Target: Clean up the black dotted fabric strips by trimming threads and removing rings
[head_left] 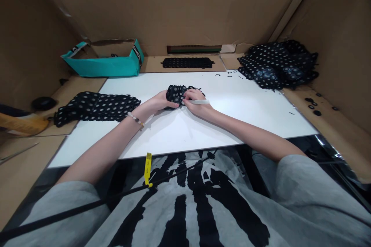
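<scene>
A small bunched piece of black fabric with white dots (175, 94) is at the middle of the white board (162, 135). My left hand (160, 101) is closed on its left side, thumb in front. My right hand (197, 102) pinches a slim white pen-like tool (202, 102) at the fabric's right side. Fingers hide the tool's tip, so its kind cannot be made out. Behind my left wrist, a longer dotted fabric piece (98, 107) lies across the board's left edge.
A teal open box (104, 66) stands back left. Behind the board lies a black textured strip (187, 62). Dotted fabric is heaped (278, 63) back right, near small black rings (317, 113) and scraps. A yellow container (26, 124) and a thin metal tool (19, 153) lie left.
</scene>
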`<state>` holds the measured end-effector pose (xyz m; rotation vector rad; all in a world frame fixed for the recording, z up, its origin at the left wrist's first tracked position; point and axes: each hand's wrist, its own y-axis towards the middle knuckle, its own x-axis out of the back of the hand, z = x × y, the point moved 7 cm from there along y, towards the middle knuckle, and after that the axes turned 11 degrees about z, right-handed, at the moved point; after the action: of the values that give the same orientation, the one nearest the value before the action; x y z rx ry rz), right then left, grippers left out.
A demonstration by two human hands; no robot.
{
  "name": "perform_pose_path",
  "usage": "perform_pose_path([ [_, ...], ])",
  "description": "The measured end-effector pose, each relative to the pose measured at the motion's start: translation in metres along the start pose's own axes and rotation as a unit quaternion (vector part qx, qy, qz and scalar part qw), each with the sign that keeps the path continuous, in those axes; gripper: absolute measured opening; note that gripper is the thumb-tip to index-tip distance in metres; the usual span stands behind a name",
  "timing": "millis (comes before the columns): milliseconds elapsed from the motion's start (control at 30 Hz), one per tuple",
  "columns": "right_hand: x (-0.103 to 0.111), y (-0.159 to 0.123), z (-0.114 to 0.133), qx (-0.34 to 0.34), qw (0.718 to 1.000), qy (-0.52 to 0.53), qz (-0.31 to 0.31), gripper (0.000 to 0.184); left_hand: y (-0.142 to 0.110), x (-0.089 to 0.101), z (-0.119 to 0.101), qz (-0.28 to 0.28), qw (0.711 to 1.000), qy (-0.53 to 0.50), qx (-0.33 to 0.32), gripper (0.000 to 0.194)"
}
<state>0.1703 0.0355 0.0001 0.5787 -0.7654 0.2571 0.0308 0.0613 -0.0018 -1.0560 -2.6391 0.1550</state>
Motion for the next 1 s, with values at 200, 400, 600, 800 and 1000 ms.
perform_pose_path([
  [200, -0.004, 0.000, -0.003, -0.014, 1.000, -0.008, 0.011, 0.019, 0.002, 0.001, 0.002, 0.005, 0.999, 0.044, -0.004, 0.046],
  [400, 0.006, -0.002, -0.003, -0.015, 0.999, 0.036, 0.006, 0.020, 0.001, 0.008, -0.005, -0.028, 0.981, 0.194, -0.009, 0.060],
  [600, 0.031, -0.002, -0.004, -0.055, 0.995, 0.079, -0.019, 0.022, 0.000, 0.015, -0.004, -0.049, 0.970, 0.238, -0.002, 0.064],
  [800, 0.025, -0.003, 0.005, -0.053, 0.990, 0.128, -0.013, 0.024, -0.001, 0.014, -0.001, -0.052, 0.987, 0.154, 0.002, 0.055],
  [1000, 0.019, -0.003, 0.007, -0.045, 0.991, 0.128, -0.007, 0.024, 0.000, 0.013, 0.005, -0.043, 0.993, 0.110, 0.013, 0.049],
])
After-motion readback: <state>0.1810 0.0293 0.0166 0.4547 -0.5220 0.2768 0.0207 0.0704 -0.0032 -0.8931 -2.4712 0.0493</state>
